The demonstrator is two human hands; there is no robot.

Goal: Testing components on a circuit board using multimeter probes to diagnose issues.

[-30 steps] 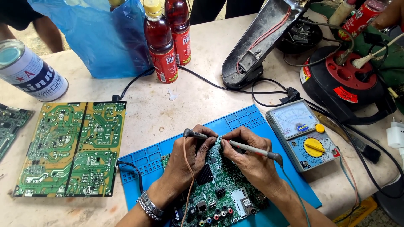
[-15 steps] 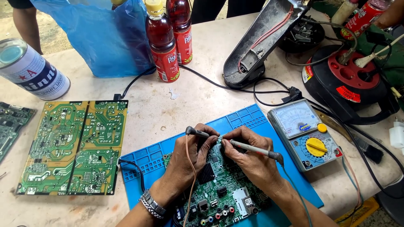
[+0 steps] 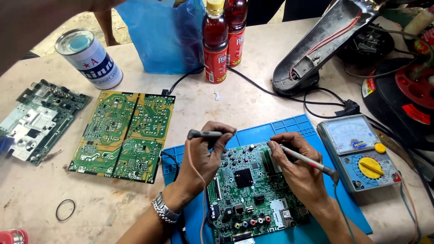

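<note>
Left hand (image 3: 205, 156) grips one probe (image 3: 204, 134); right hand (image 3: 300, 169) pinches another probe (image 3: 302, 158) against the board (image 3: 253, 190). A slipping tip could bridge neighbouring pins.

Your left hand (image 3: 205, 156) pinches a grey meter probe (image 3: 204, 134) that lies nearly level above the board's upper left corner, its thin lead trailing down past your wrist. Your right hand (image 3: 300, 169) holds a second grey probe (image 3: 304, 158) slanted like a pen, its metal tip touching the upper edge of the green circuit board (image 3: 253, 192). That board lies flat on the blue mat (image 3: 289, 129), component side up, with a black heatsink near its middle and coloured jacks along its near edge.
</note>
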